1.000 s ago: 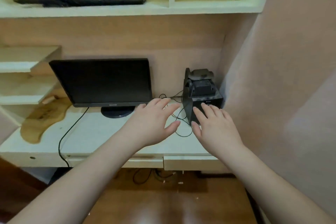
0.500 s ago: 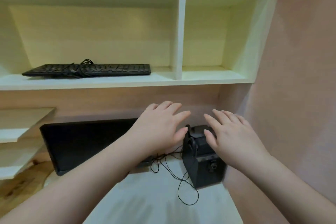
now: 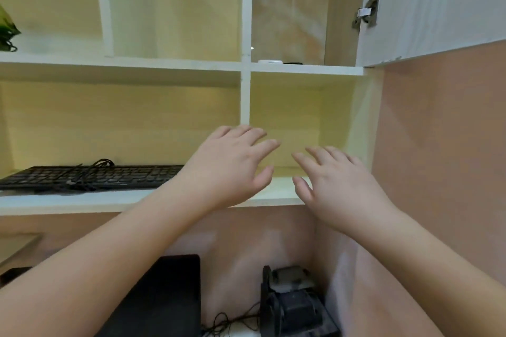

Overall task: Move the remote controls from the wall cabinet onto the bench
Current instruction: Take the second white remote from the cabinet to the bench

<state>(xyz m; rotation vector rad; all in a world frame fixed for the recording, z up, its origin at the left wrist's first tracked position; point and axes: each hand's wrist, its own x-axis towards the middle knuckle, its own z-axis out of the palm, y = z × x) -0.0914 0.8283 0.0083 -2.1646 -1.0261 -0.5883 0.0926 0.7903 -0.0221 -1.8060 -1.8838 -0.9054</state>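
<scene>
A white remote (image 3: 269, 61) and a dark one (image 3: 293, 63) lie flat on the upper right shelf of the wall cabinet (image 3: 245, 96); only their front edges show. My left hand (image 3: 232, 167) and my right hand (image 3: 332, 186) hover side by side, palms down with fingers spread, in front of the bare lower right compartment, well below the remotes. Both hands hold nothing.
A black keyboard (image 3: 90, 176) with its cable lies on the lower left shelf. An open cabinet door (image 3: 427, 5) with a hinge stands at the upper right. Below are a black monitor (image 3: 164, 298) and a black device (image 3: 293, 306) with wires. A green object (image 3: 6, 30) sits upper left.
My view has tilted up from the desk to the cabinet, bringing the upper shelf and the remotes into sight. Both hands have risen, still empty with fingers spread.
</scene>
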